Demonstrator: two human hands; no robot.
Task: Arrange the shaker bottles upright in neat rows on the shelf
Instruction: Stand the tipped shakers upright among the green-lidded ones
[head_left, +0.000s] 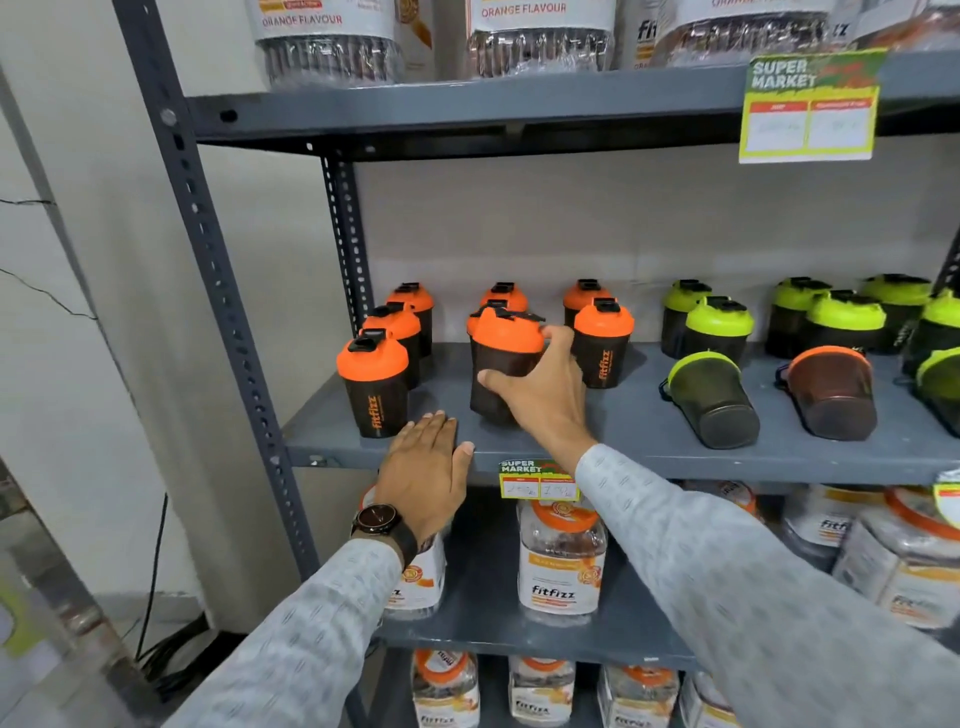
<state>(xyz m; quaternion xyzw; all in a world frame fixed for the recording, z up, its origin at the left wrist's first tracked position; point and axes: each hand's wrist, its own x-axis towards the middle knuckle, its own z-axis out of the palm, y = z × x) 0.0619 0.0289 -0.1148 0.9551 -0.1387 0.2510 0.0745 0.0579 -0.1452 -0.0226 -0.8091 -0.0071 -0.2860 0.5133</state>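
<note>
My right hand (545, 387) grips an orange-lidded dark shaker bottle (501, 348), slightly tilted, near the middle of the grey shelf (649, 457). My left hand (423, 467) rests flat on the shelf's front edge, fingers apart, holding nothing. Another orange-lidded shaker (374, 384) stands upright just left of it. More orange-lidded shakers (602, 343) stand upright behind. Green-lidded shakers (719, 327) stand upright at the right. A green-lidded shaker (714, 400) and an orange-lidded one (831, 392) lie on their sides at the front right. A further green-lidded one (940, 384) lies at the right edge.
A slotted steel upright (208, 249) bounds the shelf at the left. Price tags (537, 480) hang on the shelf fronts. Clear jars with orange lids (561, 556) fill the shelves below, and large jars (540, 36) stand on the shelf above.
</note>
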